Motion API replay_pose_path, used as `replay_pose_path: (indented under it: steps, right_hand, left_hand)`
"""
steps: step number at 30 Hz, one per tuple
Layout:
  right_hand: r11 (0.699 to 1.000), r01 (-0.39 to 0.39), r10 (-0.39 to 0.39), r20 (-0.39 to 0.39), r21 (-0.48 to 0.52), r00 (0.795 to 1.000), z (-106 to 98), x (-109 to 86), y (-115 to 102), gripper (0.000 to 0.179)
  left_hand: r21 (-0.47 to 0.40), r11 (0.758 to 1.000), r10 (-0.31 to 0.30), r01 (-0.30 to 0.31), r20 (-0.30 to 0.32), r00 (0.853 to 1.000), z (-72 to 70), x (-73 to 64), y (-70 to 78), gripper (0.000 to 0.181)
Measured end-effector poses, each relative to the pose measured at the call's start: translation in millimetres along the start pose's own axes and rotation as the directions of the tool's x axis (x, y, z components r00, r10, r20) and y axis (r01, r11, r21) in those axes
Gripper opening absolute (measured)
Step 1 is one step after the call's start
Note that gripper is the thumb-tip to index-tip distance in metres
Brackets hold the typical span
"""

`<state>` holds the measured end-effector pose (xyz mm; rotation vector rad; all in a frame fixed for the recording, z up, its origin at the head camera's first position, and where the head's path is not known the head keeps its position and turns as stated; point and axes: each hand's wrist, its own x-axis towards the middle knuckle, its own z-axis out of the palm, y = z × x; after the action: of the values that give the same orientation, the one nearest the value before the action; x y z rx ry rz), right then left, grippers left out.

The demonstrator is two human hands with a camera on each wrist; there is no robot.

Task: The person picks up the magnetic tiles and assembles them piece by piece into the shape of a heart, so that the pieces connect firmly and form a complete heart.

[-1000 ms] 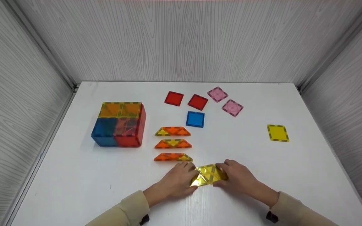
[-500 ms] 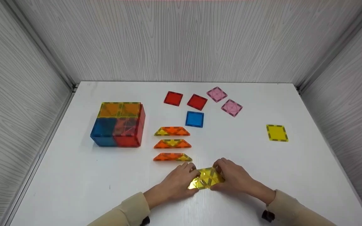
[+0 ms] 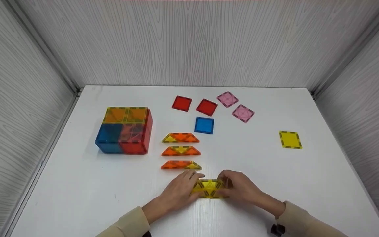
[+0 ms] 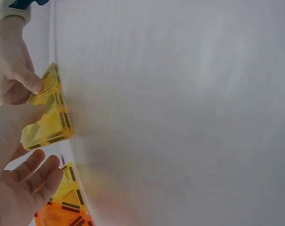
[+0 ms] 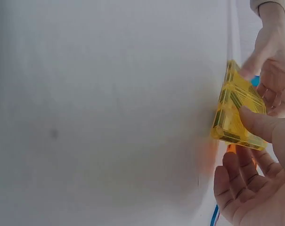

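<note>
A strip of joined yellow triangular magnetic tiles (image 3: 209,188) stands close over the near middle of the white table. My left hand (image 3: 178,190) pinches its left end, the thumb (image 4: 31,113) on the near face and the index finger behind. At the right end my right hand (image 3: 241,188) pinches it the same way, its thumb (image 5: 260,125) lying on the face. The other fingers of both hands are loosely bent below. Just beyond my left hand lies an orange and yellow trapezoid (image 3: 181,164), with a second trapezoid (image 3: 181,151) and a third trapezoid (image 3: 180,137) behind it.
A box of coloured magnetic tiles (image 3: 123,131) stands at the left. Toward the back lie two red squares (image 3: 182,103), two pink squares (image 3: 243,113) and a blue square (image 3: 204,125). A yellow square (image 3: 290,140) lies at the right. Wood-grain panels (image 3: 189,42) enclose the table.
The yellow strip has shifted a little left and turned from a slant to level, losing its glare. Both hands have moved slightly left with it. The other tiles have stayed put.
</note>
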<state>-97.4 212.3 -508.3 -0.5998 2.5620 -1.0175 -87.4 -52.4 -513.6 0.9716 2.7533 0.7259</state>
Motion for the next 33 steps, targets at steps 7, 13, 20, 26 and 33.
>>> replay_pose_path:
  steps: [7,13,20,26,33]
  right_hand:
    - [0.996,0.085,-0.086,-0.031,-0.03,0.996,9.0,4.1,-12.5,0.019]
    - [0.985,0.156,-0.159,-0.036,-0.079,0.987,15.4,12.4,-24.3,0.016]
    - [0.971,0.202,-0.206,-0.02,-0.125,0.978,21.1,26.2,-35.2,0.017]
    - [0.969,0.204,-0.205,0.008,-0.137,0.979,27.8,33.2,-39.5,0.016]
    - [0.963,0.247,-0.246,0.023,-0.107,0.969,18.0,32.8,-29.3,0.026]
  left_hand:
    - [-0.004,0.998,0.055,-0.056,-0.142,0.988,-8.7,-12.1,-7.8,0.019]
    - [0.014,0.998,0.059,-0.057,-0.192,0.98,-16.0,-24.3,-16.0,0.017]
    - [0.036,0.999,0.037,-0.03,-0.219,0.975,-24.1,-34.3,-28.4,0.02]
    - [0.032,0.999,0.018,-0.01,-0.234,0.972,-25.1,-39.1,-37.0,0.019]
    - [0.003,1.0,0.001,0.0,-0.233,0.973,-24.9,-39.3,-39.6,0.017]
